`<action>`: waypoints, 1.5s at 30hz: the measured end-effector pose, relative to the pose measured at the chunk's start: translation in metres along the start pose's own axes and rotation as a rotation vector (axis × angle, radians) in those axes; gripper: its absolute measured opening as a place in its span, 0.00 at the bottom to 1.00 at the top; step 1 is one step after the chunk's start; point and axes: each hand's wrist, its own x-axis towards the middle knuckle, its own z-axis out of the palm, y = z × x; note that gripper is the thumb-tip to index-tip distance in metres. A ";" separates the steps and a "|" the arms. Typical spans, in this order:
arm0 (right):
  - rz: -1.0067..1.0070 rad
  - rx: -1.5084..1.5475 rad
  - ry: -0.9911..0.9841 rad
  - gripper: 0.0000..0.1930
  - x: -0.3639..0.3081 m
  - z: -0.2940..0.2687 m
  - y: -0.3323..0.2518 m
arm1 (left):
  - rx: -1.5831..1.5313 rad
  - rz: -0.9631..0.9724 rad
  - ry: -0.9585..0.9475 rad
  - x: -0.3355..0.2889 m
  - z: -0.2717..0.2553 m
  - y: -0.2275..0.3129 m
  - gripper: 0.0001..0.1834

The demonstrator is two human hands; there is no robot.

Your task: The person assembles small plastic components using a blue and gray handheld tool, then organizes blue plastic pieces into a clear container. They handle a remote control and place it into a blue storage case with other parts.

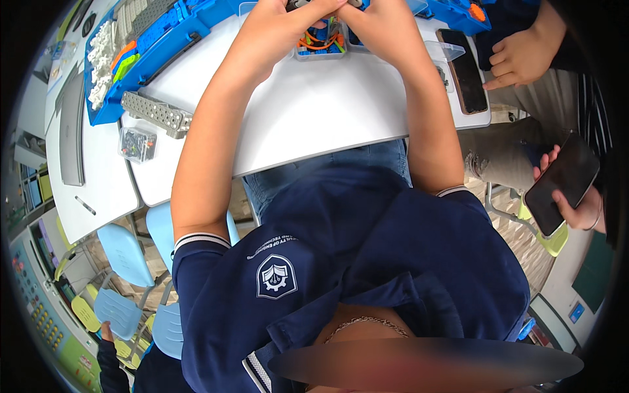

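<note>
At the top edge of the head view, my left hand [288,23] and my right hand [383,26] are held close together. Their fingers are bent and pinched around small dark grey pieces, mostly cut off by the edge of the picture, so I cannot make out their kind. Just below my fingers stands a clear plastic box [321,56] on the white table [314,111]. Orange cable and blue and black small parts lie in it. My forearms reach over the table's near edge.
A blue tray [147,78] of white, grey and coloured building parts stands at the left. Near it lie a grey perforated beam [157,114] and a small clear box [137,144]. At right, another person's hand [517,62] touches a phone [462,72]; another hand holds a second phone [562,183].
</note>
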 end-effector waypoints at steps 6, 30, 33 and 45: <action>0.137 0.034 -0.048 0.08 0.005 -0.021 -0.011 | -0.017 0.035 0.057 -0.005 -0.010 0.010 0.27; 0.395 0.609 0.122 0.09 -0.056 -0.115 0.019 | -0.548 0.007 0.077 -0.005 -0.040 0.044 0.33; 0.381 0.668 0.197 0.09 -0.070 -0.137 0.025 | -0.499 -0.019 -0.049 0.003 -0.024 0.054 0.29; 0.468 0.541 0.368 0.09 -0.129 -0.186 0.034 | 0.959 0.925 -0.188 0.164 0.095 0.058 0.12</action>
